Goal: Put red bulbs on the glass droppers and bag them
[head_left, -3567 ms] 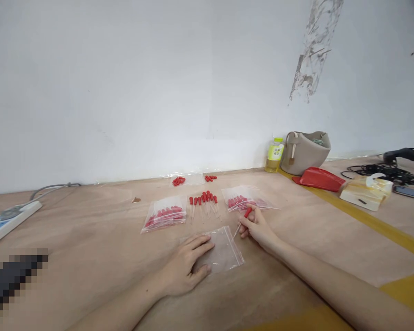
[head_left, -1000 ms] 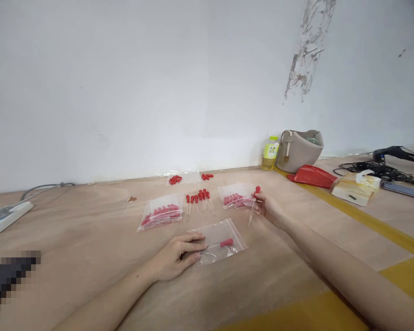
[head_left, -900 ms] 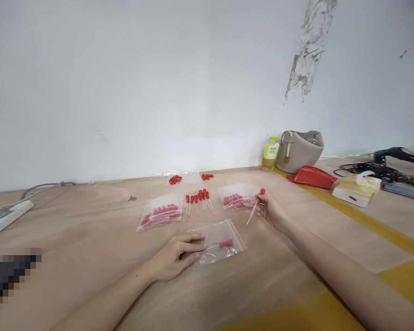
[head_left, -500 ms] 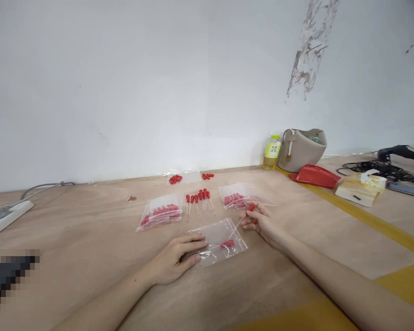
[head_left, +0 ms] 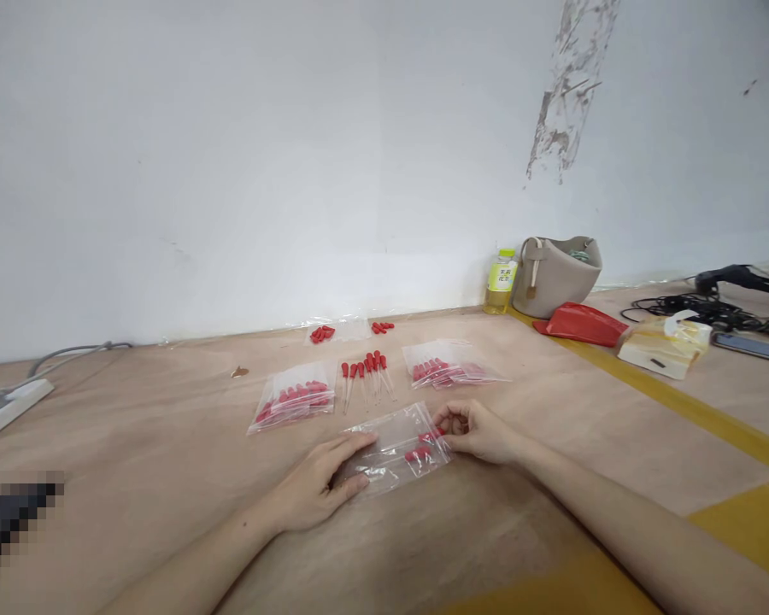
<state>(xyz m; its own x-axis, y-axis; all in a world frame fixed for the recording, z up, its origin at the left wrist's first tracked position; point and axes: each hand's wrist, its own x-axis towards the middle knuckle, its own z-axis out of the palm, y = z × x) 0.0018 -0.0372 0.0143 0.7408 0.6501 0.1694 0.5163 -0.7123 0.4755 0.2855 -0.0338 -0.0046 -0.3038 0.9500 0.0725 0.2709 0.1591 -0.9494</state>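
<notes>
A clear zip-lock bag (head_left: 390, 437) lies flat in front of me. Inside it is a dropper with a red bulb (head_left: 418, 453). My left hand (head_left: 324, 483) rests over the bag's left end, fingers stretched out and thumb apart. At the opposite end, my right hand (head_left: 474, 430) pinches a second dropper (head_left: 431, 436) by its red bulb, at the bag's right edge. Its glass tube points left into the bag and is hard to make out. Just beyond the bag, several loose droppers (head_left: 361, 371) lie in a row, bulbs away from me.
Filled bags of droppers lie at left (head_left: 295, 395) and right (head_left: 445, 367). Loose red bulbs (head_left: 322, 334) lie near the wall. Further right are a drink bottle (head_left: 501, 282), grey bag (head_left: 554, 278), red pouch (head_left: 580, 325), tissue pack (head_left: 663, 346) and cables. A power strip (head_left: 16, 410) sits left.
My right hand has moved left and down with its dropper, from beside the bag to the bag's right edge. My left hand stays on the bag. The view has shifted slightly.
</notes>
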